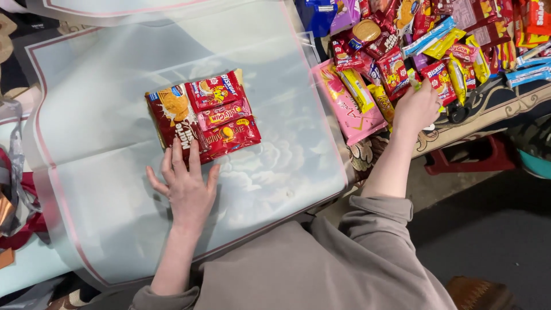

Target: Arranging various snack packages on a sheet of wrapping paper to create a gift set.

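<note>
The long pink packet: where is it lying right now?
In the head view the long pink packet lies right of centre, at the left edge of the snack pile, just left of the right hand and right of the pale wrapping sheet.

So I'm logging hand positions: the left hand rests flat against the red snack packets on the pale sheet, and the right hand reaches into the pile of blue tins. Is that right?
Not quite. In the head view the right hand reaches into a pile of mixed snack packets, not blue tins. The left hand does rest flat against the red snack packets on the pale sheet.
</note>
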